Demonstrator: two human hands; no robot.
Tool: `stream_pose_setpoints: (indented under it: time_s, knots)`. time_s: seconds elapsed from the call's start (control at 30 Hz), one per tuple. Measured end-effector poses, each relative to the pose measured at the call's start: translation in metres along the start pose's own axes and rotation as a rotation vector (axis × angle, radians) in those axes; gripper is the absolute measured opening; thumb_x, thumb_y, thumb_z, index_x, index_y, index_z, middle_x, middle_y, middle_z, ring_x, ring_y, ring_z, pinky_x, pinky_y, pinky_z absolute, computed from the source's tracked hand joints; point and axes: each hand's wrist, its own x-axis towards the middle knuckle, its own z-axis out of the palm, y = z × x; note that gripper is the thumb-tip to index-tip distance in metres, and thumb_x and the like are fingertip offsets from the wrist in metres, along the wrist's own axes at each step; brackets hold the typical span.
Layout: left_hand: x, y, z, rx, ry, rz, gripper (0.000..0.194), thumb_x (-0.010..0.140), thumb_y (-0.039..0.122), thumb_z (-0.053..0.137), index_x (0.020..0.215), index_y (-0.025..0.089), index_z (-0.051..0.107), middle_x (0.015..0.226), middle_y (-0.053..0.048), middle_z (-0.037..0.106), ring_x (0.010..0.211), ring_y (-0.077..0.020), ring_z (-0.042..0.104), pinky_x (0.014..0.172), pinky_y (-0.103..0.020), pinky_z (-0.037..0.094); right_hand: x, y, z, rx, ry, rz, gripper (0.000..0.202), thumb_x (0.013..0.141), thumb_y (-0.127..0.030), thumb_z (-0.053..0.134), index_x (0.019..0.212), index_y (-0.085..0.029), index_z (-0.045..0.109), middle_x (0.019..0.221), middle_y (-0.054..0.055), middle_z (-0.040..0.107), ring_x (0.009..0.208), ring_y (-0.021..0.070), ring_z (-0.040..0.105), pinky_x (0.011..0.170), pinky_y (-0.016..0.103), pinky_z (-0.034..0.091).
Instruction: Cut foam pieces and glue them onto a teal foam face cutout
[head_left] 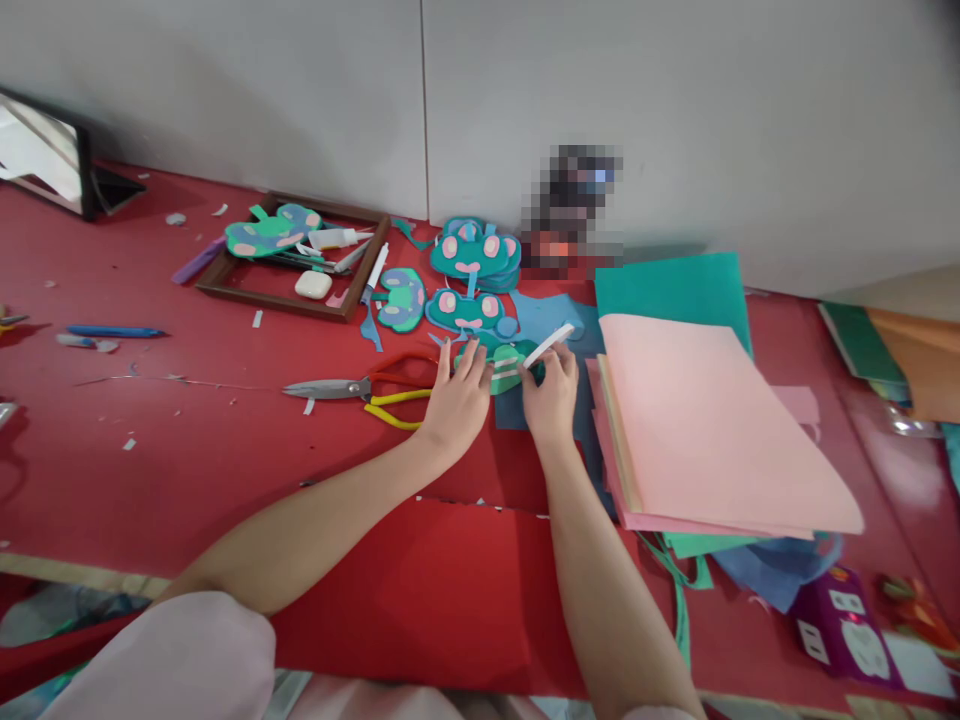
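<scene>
White stick (549,346) slants up from the curled right hand (552,390).

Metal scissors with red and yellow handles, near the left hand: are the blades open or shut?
The scissors are shut: their grey metal blades lie together, tapering to a single point.

Scissors (364,389) partly behind left hand (463,395), tablet (43,152) cropped at picture's edge
</scene>
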Motion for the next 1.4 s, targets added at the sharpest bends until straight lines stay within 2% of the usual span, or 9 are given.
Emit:
stream_pose_setpoints:
  time_s: [0.2,0.3,0.4,0.6,0.77,0.9,1.07,1.23,1.4]
  knots:
    - [-0.001,0.004,0.001,-0.043,0.042,0.13,0.047,0.091,0.007,0.022,0.129,0.005,0.049,0.132,-0.016,0.052,0.136,-0.028,0.032,0.115,-0.056,0.015,-0.001,-0.002,-0.001,0.007,-0.025,0.025,0.006,0.079,-0.014,0.054,0.082,-0.019,0.056,0.114,0.013,0.056,0.11,0.0251,0.052,0.094,0.043,0.041]
    - [0.002,0.005,0.008,-0.14,0.007,0.206,0.046,0.088,0.01,0.03,0.132,0.005,0.045,0.133,-0.014,0.05,0.13,-0.0259,0.039,0.115,-0.045,0.023,0.0,-0.001,-0.001,0.019,-0.03,0.043,0.006,0.079,-0.014,0.054,0.082,-0.019,0.056,0.114,0.012,0.056,0.108,0.0247,0.053,0.094,0.043,0.041]
    - [0.004,0.007,0.014,-0.206,-0.036,0.192,0.049,0.085,0.012,0.037,0.133,0.003,0.042,0.135,-0.016,0.047,0.126,-0.0263,0.042,0.109,-0.038,0.033,0.002,0.0,-0.001,0.051,-0.014,0.073,0.003,0.078,-0.018,0.058,0.08,-0.019,0.057,0.111,0.012,0.058,0.106,0.0241,0.054,0.093,0.041,0.042]
    - [0.007,0.009,0.019,-0.149,-0.07,0.183,0.05,0.088,0.016,0.034,0.136,0.001,0.039,0.137,-0.016,0.045,0.125,-0.0288,0.041,0.105,-0.04,0.034,0.005,-0.007,-0.006,0.062,0.04,0.149,0.011,0.078,-0.028,0.06,0.083,-0.019,0.062,0.107,0.011,0.061,0.103,0.0235,0.056,0.091,0.038,0.043]
    - [0.008,0.01,0.021,-0.112,-0.077,0.169,0.048,0.092,0.021,0.032,0.136,0.005,0.04,0.138,-0.015,0.043,0.124,-0.0277,0.04,0.101,-0.038,0.034,0.006,-0.013,-0.01,0.111,0.158,0.127,0.019,0.081,-0.033,0.056,0.084,-0.016,0.066,0.107,0.013,0.061,0.104,0.0236,0.056,0.093,0.038,0.042]
    - [0.009,0.012,0.02,-0.077,-0.075,0.161,0.048,0.092,0.022,0.032,0.137,0.006,0.039,0.137,-0.015,0.044,0.12,-0.027,0.041,0.097,-0.037,0.034,0.008,-0.012,-0.013,0.108,0.246,0.151,0.026,0.082,-0.041,0.055,0.079,-0.018,0.065,0.092,0.009,0.061,0.091,0.0215,0.056,0.087,0.038,0.044]
    - [0.008,0.013,0.02,-0.062,-0.06,0.149,0.048,0.094,0.026,0.032,0.137,0.007,0.038,0.136,-0.014,0.044,0.119,-0.0266,0.041,0.097,-0.037,0.033,0.009,-0.014,-0.016,0.156,0.213,0.204,0.031,0.083,-0.045,0.053,0.07,-0.018,0.058,0.075,0.003,0.053,0.071,0.0159,0.051,0.071,0.031,0.044]
    - [0.01,0.016,0.02,-0.059,-0.058,0.146,0.048,0.093,0.027,0.035,0.137,0.008,0.039,0.134,-0.014,0.045,0.118,-0.0265,0.042,0.096,-0.038,0.034,0.009,-0.017,-0.017,0.174,0.162,0.211,0.031,0.084,-0.045,0.053,0.069,-0.018,0.056,0.072,0.002,0.053,0.068,0.0147,0.05,0.07,0.03,0.042]
    - [0.018,0.023,0.013,-0.013,-0.07,0.132,0.04,0.093,0.015,0.03,0.128,0.003,0.047,0.12,-0.016,0.053,0.106,-0.0255,0.05,0.085,-0.037,0.04,0.01,-0.018,-0.017,0.176,0.158,0.224,0.027,0.083,-0.043,0.055,0.072,-0.018,0.058,0.073,0.002,0.055,0.066,0.0142,0.051,0.066,0.029,0.042]
